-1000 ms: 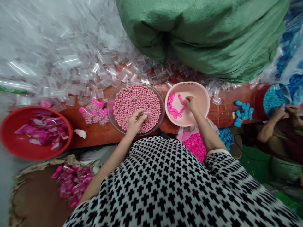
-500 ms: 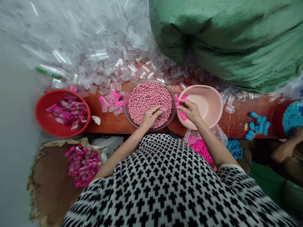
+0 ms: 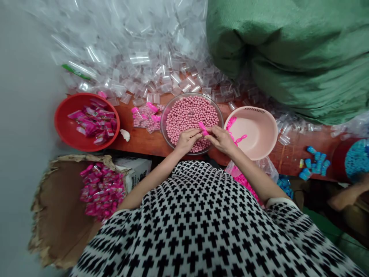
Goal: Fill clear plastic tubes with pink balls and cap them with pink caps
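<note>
My left hand point(image 3: 187, 140) and my right hand point(image 3: 220, 139) meet over the near edge of a clear bowl point(image 3: 167, 111) full of small pink balls point(image 3: 191, 111). Both pinch a bright pink clip point(image 3: 202, 128) between their fingertips. The left hand's fingers are curled; whether it also holds a small bag is hidden. To the right stands a pale pink basin point(image 3: 259, 132) with a few more pink clips point(image 3: 234, 130) inside. Filled small bags point(image 3: 145, 115) lie left of the bowl.
A red bowl point(image 3: 65, 127) of pink packets sits at the left of the wooden table point(image 3: 144, 140). A heap of clear plastic bags point(image 3: 135, 54) and a green sack point(image 3: 288, 50) lie behind. Blue pieces point(image 3: 314, 161) and another person's arm point(image 3: 346, 194) are at right. Pink packets point(image 3: 100, 190) lie on cardboard below.
My right hand left the pale pink basin and came left with a pink clip to meet my left hand over the bowl's near edge. The view has shifted left.
</note>
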Demonstrator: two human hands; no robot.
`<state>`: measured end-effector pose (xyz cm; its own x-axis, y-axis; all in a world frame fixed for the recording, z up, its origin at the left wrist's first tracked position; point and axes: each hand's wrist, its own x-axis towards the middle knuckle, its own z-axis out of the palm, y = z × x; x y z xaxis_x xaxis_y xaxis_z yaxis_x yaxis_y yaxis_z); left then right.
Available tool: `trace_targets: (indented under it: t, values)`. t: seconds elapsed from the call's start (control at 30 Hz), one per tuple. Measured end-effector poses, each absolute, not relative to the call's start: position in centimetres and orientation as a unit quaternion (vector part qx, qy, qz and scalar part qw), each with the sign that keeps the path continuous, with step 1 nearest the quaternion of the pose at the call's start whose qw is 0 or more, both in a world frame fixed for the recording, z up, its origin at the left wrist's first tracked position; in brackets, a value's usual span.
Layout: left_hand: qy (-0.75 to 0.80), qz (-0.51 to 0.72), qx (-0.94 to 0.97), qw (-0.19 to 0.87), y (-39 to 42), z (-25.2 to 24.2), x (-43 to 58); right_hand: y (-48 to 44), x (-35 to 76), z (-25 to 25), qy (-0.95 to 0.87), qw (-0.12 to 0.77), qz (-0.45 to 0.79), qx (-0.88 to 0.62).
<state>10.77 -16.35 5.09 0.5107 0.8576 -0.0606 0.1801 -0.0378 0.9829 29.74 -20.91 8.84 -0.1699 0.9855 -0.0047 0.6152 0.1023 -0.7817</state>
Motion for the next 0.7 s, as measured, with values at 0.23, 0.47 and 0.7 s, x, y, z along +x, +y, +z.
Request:
trace_targets:
  t: [0.23, 0.47, 0.7]
  values:
    - [0.355, 0.263, 0.714, 0.543, -15.0, 5.9, 10.4, -19.8, 30.1, 8.3, -0.720, 0.246, 0.342, -0.551]
    - [0.350, 0.213, 0.669, 0.620, -15.6, 5.9, 9.7, -17.1, 31.4, 11.3, -0.872, 0.123, 0.257, -0.397]
    - [0.452, 0.310, 0.440, 0.712, -17.4, 4.5, 9.6, -19.3, 29.3, 8.9, -0.817, 0.154, 0.213, -0.514]
